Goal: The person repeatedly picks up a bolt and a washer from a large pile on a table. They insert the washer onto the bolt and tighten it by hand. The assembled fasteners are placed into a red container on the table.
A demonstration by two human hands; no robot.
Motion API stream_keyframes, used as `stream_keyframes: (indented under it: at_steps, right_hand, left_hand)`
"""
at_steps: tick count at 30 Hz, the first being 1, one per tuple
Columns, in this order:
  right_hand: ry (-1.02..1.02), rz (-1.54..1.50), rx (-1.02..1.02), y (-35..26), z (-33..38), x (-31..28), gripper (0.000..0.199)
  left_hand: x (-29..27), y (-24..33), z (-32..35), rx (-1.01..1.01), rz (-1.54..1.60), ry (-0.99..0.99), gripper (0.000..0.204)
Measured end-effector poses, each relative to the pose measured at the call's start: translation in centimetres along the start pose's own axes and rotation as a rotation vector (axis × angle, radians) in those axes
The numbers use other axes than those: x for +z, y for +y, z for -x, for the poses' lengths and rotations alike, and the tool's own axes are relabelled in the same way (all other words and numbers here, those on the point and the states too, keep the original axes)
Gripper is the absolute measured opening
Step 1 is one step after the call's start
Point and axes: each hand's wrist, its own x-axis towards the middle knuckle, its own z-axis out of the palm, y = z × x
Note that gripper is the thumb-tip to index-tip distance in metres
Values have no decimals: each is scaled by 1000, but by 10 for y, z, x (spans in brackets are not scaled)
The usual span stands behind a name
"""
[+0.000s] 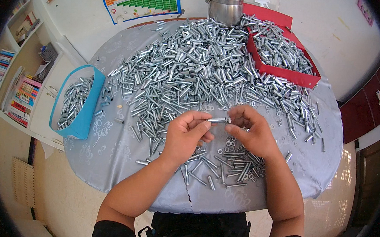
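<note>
My left hand (187,132) pinches a shiny metal sleeve anchor (217,120) between thumb and fingers, its tube lying roughly level above the table. At the right end of the anchor, my right hand (254,131) is closed with thumb and fingertips around a small nut or washer (229,120); which of the two I cannot make out. Just below both hands lies a loose group of long bolts (235,168), with small nuts and washers among them. Beyond the hands rises a large heap of metal sleeves and bolts (193,70).
A blue box (84,115) of metal pieces stands at the left table edge. At the back right is a red box (285,74) filled with more. A steel pot (226,8) stands at the back. A grey patterned cloth (103,161) covers the round table.
</note>
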Motion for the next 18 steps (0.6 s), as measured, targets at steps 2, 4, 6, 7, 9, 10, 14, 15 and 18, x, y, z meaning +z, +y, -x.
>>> stream_keyframes:
  at_steps: [2, 4, 6, 7, 9, 10, 14, 15, 18]
  right_hand:
    - [-104, 55, 143, 0, 0, -10, 21]
    - [-110, 39, 173, -1, 0, -12, 21]
    - [-18, -46, 89, -2, 1, -7, 22]
    - [-40, -7, 59, -1, 1, -7, 22]
    - [-85, 70, -4, 3, -1, -6, 22]
    - [-98, 61, 82, 1, -1, -8, 22]
    - [-53, -12, 122, -2, 0, -6, 20]
    - [-18, -40, 58, -2, 0, -4, 20]
    - [-155, 127, 129, 3, -2, -13, 19]
  left_hand:
    - [0, 0, 0, 7, 7, -5, 18]
    - [0, 0, 0, 9, 12, -9, 18]
    - [1, 0, 0, 9, 15, -12, 18]
    - [0, 0, 0, 7, 7, -8, 17]
    - [-1, 1, 1, 3, -9, 1, 16]
    - [-1, 1, 1, 7, -7, -4, 16]
    - [1, 0, 0, 18, -4, -9, 18]
    - [1, -1, 0, 19, -4, -7, 19]
    - [-1, 1, 1, 9, 4, -2, 17]
